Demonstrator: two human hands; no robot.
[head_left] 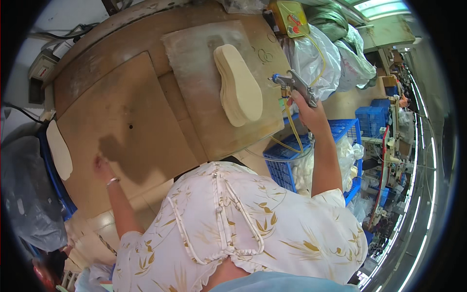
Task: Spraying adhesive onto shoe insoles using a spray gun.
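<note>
My right hand (310,114) is closed around the grip of a metal spray gun (302,86), held up off the right side of the worktable. Yellowish hoses run from the gun. To its left, a stack of cream insoles (241,90) lies on a stained pale board (192,53). My left hand (102,169) hovers over the near left part of a brown board (141,104); its fingers are blurred, and what they do cannot be made out. Beyond it at the left edge lies a single pale insole (59,150).
A yellow container (290,18) with a hose stands at the back right, next to white plastic bags (316,61). Below my right arm is a blue crate (282,173) with pale pieces in it. Grey plastic (31,194) bulges at the far left.
</note>
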